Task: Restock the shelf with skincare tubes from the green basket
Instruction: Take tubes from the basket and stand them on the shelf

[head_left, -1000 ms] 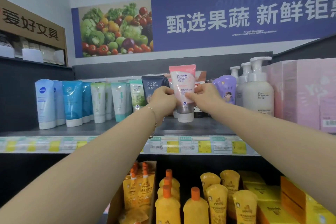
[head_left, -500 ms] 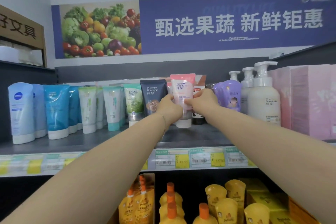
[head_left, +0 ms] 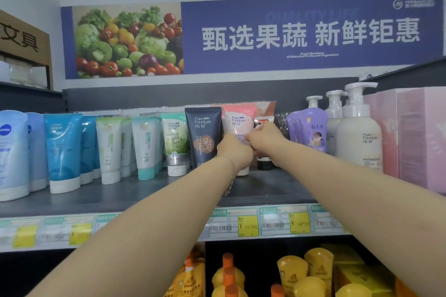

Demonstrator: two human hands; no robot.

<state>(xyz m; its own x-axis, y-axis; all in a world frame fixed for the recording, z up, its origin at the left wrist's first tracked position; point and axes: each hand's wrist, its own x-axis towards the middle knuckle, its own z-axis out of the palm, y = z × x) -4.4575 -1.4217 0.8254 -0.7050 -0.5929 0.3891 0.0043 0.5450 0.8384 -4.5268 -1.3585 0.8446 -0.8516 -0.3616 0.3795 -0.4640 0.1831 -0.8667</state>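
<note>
Pink tube [head_left: 237, 123] stands cap-down far back on the shelf [head_left: 144, 195], just right of the navy tube [head_left: 205, 137], left grip [head_left: 235, 152] and right grip [head_left: 263, 137] both curled on its lower sides; probably light and squashy, so hold near the stiffer cap end.

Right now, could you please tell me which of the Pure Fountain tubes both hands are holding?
The pink-topped tube, just right of the navy tube: the left hand and right hand grip its sides, unlike the green tube.
</note>
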